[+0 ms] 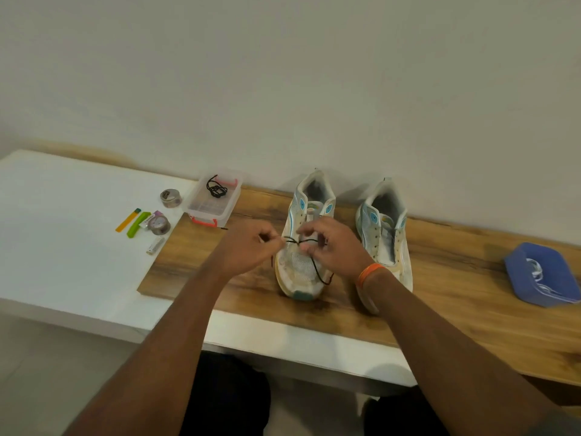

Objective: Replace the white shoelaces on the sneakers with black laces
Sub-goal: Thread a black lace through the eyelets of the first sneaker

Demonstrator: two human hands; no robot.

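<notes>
Black lace (pixel 315 264) pinched in both my hands, left hand (pixel 248 247) and right hand (pixel 333 247) pulling it level across the sneaker (pixel 301 272) beneath them so both ends come out even

Plain pale wall (pixel 283 73) behind a white table (pixel 63 215) topped by a wooden board (pixel 456 309).

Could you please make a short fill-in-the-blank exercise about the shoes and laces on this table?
1. Both hands, the left hand and right hand, thread a ____ lace through the left sneaker.
2. The right sneaker has ____ lace in it.
3. The spare black lace lies on the clear ____.
4. White laces lie in the ____ tray.

Missing words: black; no; box; blue
</notes>
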